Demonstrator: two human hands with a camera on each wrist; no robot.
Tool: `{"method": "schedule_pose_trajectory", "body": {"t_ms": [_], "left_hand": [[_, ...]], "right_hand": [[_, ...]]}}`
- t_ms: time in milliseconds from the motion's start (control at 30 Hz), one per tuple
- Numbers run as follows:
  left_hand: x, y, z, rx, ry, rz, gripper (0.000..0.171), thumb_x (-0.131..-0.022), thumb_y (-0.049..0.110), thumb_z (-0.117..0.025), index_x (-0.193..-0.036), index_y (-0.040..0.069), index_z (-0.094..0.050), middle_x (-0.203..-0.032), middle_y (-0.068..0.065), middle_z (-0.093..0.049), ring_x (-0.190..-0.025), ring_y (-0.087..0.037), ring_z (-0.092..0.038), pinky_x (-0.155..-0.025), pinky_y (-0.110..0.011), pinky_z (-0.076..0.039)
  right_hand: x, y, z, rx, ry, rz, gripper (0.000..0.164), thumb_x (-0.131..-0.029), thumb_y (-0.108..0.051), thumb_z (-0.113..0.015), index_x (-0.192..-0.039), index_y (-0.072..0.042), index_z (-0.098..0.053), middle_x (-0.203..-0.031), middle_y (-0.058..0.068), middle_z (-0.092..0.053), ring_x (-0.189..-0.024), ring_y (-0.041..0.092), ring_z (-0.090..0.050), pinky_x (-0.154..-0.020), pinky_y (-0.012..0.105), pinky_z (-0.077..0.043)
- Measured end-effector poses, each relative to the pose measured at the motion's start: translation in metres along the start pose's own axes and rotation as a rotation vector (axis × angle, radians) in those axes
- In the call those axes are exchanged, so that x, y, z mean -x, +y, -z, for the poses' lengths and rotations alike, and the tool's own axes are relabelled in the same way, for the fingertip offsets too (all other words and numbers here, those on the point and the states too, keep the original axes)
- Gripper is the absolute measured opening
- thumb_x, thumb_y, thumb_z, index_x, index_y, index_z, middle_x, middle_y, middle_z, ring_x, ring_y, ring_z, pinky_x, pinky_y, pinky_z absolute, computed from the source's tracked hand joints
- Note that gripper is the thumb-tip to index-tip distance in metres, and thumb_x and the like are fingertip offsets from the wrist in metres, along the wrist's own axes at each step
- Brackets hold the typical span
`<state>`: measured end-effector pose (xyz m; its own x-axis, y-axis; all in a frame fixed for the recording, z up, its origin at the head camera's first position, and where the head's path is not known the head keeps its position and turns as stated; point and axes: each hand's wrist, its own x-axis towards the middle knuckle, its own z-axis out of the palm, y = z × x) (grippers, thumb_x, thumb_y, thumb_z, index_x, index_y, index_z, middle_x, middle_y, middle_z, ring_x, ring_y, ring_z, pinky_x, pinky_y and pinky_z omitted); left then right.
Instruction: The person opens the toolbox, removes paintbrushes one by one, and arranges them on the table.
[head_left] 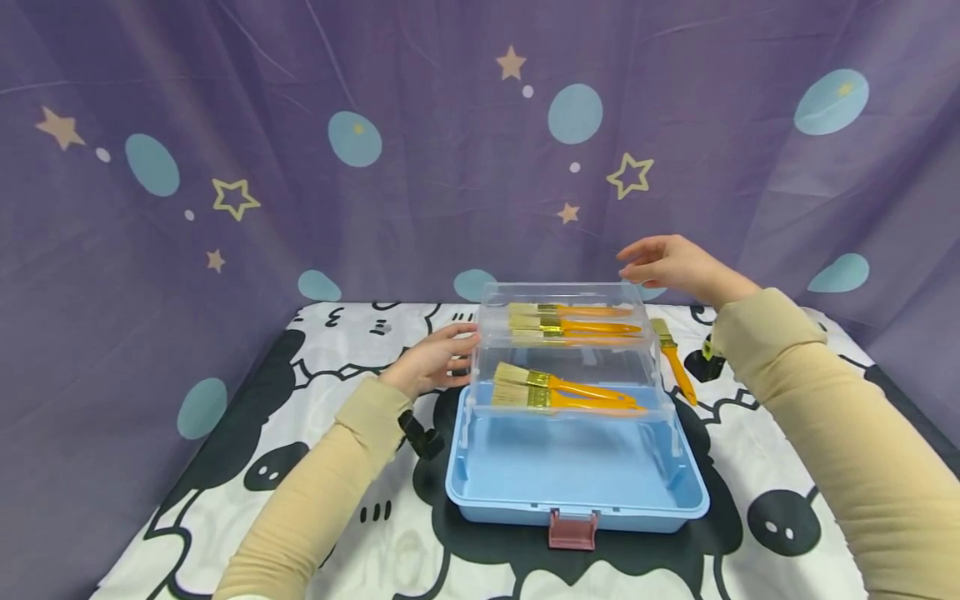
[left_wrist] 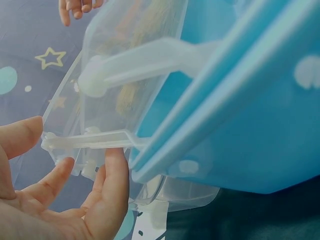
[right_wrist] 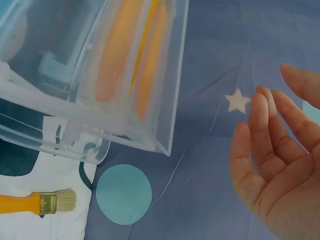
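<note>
A light-blue toolbox (head_left: 577,475) stands with its two clear trays raised above the base. Three paintbrushes (head_left: 573,327) with orange handles lie in the upper tray (head_left: 558,292), and two more paintbrushes (head_left: 562,389) are in the lower tray (head_left: 570,357). Beside the trays' left end, my left hand (head_left: 431,360) has its fingers spread; in the left wrist view its fingertips (left_wrist: 116,160) are at a clear hinge arm (left_wrist: 95,141). My right hand (head_left: 678,265) is raised past the upper tray's back right corner, apart from it, fingers loosely bent and holding nothing.
Another paintbrush (head_left: 675,362) lies on the patterned cloth (head_left: 360,508) right of the toolbox. A dusty-red latch (head_left: 573,530) hangs at the toolbox's front. Behind the cloth hangs a purple curtain (head_left: 450,225) with stars and ovals.
</note>
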<state>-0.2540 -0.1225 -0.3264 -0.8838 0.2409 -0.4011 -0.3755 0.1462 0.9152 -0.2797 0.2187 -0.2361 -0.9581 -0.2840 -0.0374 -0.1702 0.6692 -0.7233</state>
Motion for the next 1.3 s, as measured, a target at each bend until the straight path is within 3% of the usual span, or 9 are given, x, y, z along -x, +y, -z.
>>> {"method": "schedule_pose_trajectory", "body": {"t_ms": [167, 367, 833, 1100, 1300], "left_hand": [[0.000, 0.000, 0.000, 0.000, 0.000, -0.003, 0.050, -0.100, 0.029, -0.049, -0.147, 0.020, -0.033, -0.142, -0.012, -0.040, -0.115, -0.025, -0.045, -0.096, -0.042, -0.045], [0.000, 0.000, -0.001, 0.003, -0.008, -0.001, 0.049, -0.100, 0.029, -0.049, -0.146, 0.020, -0.034, -0.144, -0.013, -0.037, -0.113, -0.024, -0.044, -0.096, -0.042, -0.045], [-0.001, -0.002, -0.001, 0.018, -0.002, 0.001, 0.048, -0.100, 0.029, -0.050, -0.145, 0.020, -0.035, -0.140, -0.010, -0.038, -0.118, -0.026, -0.041, -0.095, -0.042, -0.045], [-0.001, -0.001, -0.001, 0.024, 0.003, 0.002, 0.046, -0.100, 0.028, -0.049, -0.144, 0.021, -0.036, -0.139, -0.009, -0.038, -0.118, -0.027, -0.041, -0.095, -0.042, -0.044], [0.000, 0.000, -0.002, 0.023, 0.002, 0.002, 0.049, -0.101, 0.028, -0.048, -0.146, 0.020, -0.034, -0.138, -0.010, -0.038, -0.117, -0.027, -0.042, -0.095, -0.042, -0.045]], "right_hand": [[-0.008, -0.007, -0.012, 0.034, -0.056, 0.002, 0.040, -0.095, -0.018, -0.057, -0.131, -0.002, -0.052, -0.128, 0.022, -0.057, -0.117, 0.035, -0.053, -0.099, 0.049, -0.044], [-0.018, -0.013, -0.024, 0.156, -0.100, 0.022, 0.043, -0.093, -0.020, -0.061, -0.131, -0.003, -0.054, -0.131, 0.023, -0.053, -0.120, 0.036, -0.050, -0.100, 0.052, -0.042], [-0.029, -0.007, -0.036, 0.262, -0.124, 0.044, 0.041, -0.094, -0.019, -0.060, -0.130, -0.001, -0.055, -0.124, 0.022, -0.058, -0.114, 0.036, -0.053, -0.098, 0.052, -0.043], [-0.037, -0.003, -0.043, 0.294, -0.174, 0.057, 0.038, -0.095, -0.014, -0.056, -0.131, 0.001, -0.053, -0.125, 0.024, -0.058, -0.110, 0.036, -0.056, -0.085, 0.043, -0.050], [-0.038, -0.002, -0.046, 0.387, -0.222, 0.103, 0.037, -0.096, -0.012, -0.053, -0.131, -0.002, -0.054, -0.125, 0.023, -0.057, -0.115, 0.038, -0.053, -0.097, 0.051, -0.044]]}}
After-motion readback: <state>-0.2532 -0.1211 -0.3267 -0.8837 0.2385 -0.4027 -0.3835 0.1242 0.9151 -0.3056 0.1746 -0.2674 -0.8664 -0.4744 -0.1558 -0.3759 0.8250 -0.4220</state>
